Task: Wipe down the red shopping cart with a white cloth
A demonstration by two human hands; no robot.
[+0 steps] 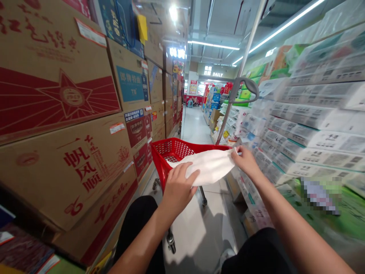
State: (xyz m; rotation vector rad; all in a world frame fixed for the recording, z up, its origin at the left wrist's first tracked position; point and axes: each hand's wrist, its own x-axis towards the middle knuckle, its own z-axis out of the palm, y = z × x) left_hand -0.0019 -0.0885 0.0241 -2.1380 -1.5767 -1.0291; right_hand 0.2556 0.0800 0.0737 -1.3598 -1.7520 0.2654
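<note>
A thin white cloth or paper sheet (212,163) stretches between my two hands, over the near side of a red plastic shopping basket on wheels (162,163). My right hand (243,160) pinches its right end between thumb and fingers, near the basket's right rim. At the left end, my left hand (181,182) lies over the sheet with fingers bent and thumb toward the right, gripping it. The sheet sags a little in the middle. It covers part of the basket's opening, where white material also shows; the bottom of the basket is mostly hidden.
Stacked cardboard cartons (76,167) line the left side. Plastic-wrapped paper packs (316,129) rise on the right, with green packs (316,213) lower down. A grey pull handle (243,90) stands behind the basket. The tiled aisle (195,120) runs ahead to more shelves.
</note>
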